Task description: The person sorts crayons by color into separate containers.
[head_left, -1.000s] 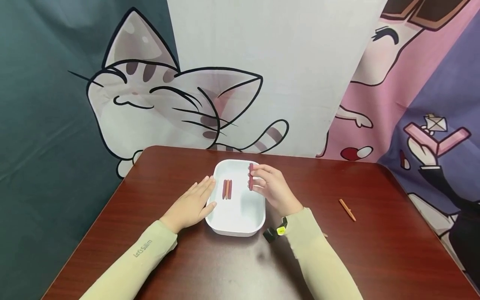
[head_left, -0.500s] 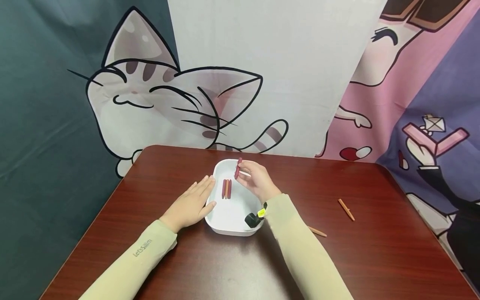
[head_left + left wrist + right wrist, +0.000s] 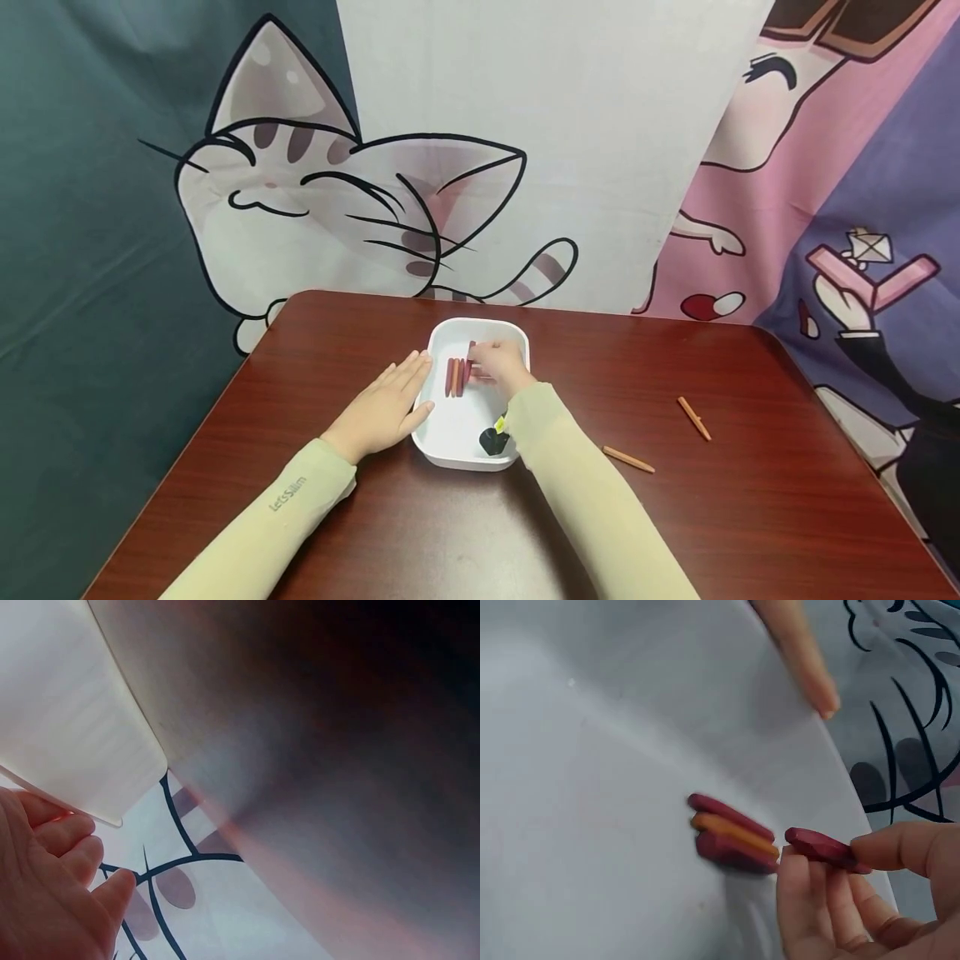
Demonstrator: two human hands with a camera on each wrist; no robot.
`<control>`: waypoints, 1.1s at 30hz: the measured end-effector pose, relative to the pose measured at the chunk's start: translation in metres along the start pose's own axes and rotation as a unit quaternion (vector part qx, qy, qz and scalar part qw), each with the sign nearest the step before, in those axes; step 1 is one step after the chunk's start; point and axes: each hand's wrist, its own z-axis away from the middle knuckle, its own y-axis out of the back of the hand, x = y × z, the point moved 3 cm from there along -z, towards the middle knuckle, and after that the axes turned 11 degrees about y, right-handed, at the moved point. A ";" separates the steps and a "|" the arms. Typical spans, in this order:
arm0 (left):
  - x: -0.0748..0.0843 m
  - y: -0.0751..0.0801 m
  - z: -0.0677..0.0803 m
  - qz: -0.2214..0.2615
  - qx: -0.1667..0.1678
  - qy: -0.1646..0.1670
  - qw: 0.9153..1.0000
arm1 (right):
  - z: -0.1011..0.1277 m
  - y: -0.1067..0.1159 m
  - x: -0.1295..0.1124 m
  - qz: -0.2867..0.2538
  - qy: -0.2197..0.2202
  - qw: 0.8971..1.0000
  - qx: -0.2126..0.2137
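Observation:
A white tray (image 3: 468, 433) with low walls stands on the table. My left hand (image 3: 378, 408) lies with straight fingers against the tray's left rim; the left wrist view shows its fingers (image 3: 64, 840) by the tray's edge. Inside the tray, my right hand (image 3: 498, 362) pinches a dark red stick (image 3: 821, 847) with faceted sides between thumb and fingers. Just left of it, a small row of short sticks lies side by side, with an orange stick (image 3: 735, 834) between dark red sticks (image 3: 731, 814). The held stick is beside the row's end.
On the brown table (image 3: 360, 517), right of the tray, lie two loose orange-brown sticks (image 3: 628, 460). One of them, a stick with a small nub (image 3: 694, 418), is farther right. A cartoon-printed cloth (image 3: 450, 100) hangs behind the table. A black wrist camera (image 3: 493, 441) hangs over the tray.
My right hand has moved left and down into the tray, bringing the dark red stick beside the row. The right arm has uncovered the nearer loose stick. My left hand stays put.

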 end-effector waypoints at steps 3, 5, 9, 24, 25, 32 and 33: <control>0.000 0.000 -0.001 -0.003 -0.004 0.002 1.000 | -0.001 0.000 0.003 0.034 0.003 0.999 0.000; 0.000 0.000 0.000 -0.002 -0.006 0.003 1.000 | -0.002 -0.001 0.005 0.048 0.012 0.999 -0.001; 0.001 0.000 -0.001 0.002 -0.005 0.000 1.000 | -0.005 0.000 0.006 0.089 0.028 0.996 0.008; 0.000 0.000 0.000 0.000 0.012 -0.009 1.000 | -0.003 0.001 0.000 0.216 0.054 0.975 0.010; 0.000 0.000 0.000 -0.001 0.013 -0.009 1.000 | -0.003 0.001 0.000 0.216 0.056 0.975 0.011; 0.000 -0.001 0.001 -0.001 0.010 -0.008 1.000 | -0.002 0.000 0.000 0.190 0.081 0.978 0.011; 0.000 -0.001 0.001 -0.001 0.011 -0.008 1.000 | -0.002 -0.001 0.000 0.183 0.085 0.979 0.010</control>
